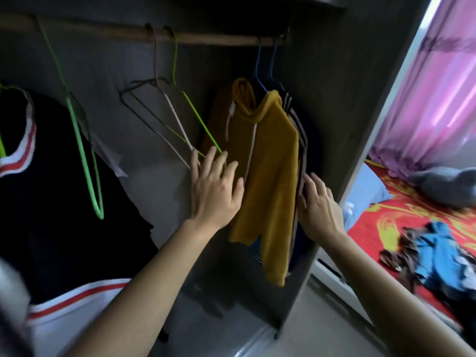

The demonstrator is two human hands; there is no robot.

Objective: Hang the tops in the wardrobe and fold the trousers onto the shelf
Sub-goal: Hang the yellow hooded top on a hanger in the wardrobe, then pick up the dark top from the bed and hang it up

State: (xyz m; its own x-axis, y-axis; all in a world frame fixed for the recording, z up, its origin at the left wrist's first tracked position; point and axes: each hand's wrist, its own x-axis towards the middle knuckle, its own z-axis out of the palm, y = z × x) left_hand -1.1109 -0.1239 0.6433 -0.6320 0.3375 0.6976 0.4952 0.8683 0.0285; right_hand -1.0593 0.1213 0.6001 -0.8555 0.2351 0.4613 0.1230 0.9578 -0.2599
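A mustard hoodie hangs on a blue hanger from the wooden rail at the wardrobe's right end, with a dark striped top behind it. My left hand has straight, spread fingers against the hoodie's left side, next to empty wire hangers. My right hand lies with straight fingers on the striped top's edge. A black top with red and white trim hangs on the left. Loose clothes lie on the bed.
The wardrobe's grey side panel stands just right of my right hand. A green hanger dangles from the rail at left. The bed with a red cover and a grey cushion lies to the right, under a pink curtain.
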